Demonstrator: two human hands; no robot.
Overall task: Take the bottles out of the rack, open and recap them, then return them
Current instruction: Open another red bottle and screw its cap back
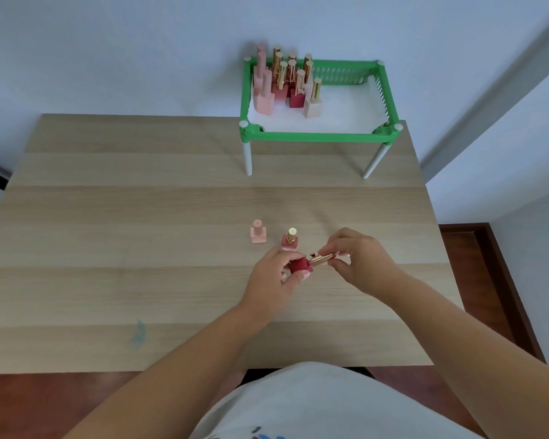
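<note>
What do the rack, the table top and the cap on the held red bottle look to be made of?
Rack: likely moulded plastic, matte green frame with slotted walls, on pale round legs.
Table top: light wood-grain surface, matte; solid wood or laminate cannot be told.
Cap on the red bottle, pinched by the right hand while the left hand grips the bottle: shiny gold, metal or metallised plastic.

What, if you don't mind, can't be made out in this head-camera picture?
- Head view: whether the gold cap is on or off the red bottle; the hands' fingers cover the joint.
- Head view: exact bottle count in the green rack; front bottles hide those behind.
- Head view: labels; too small.
</note>
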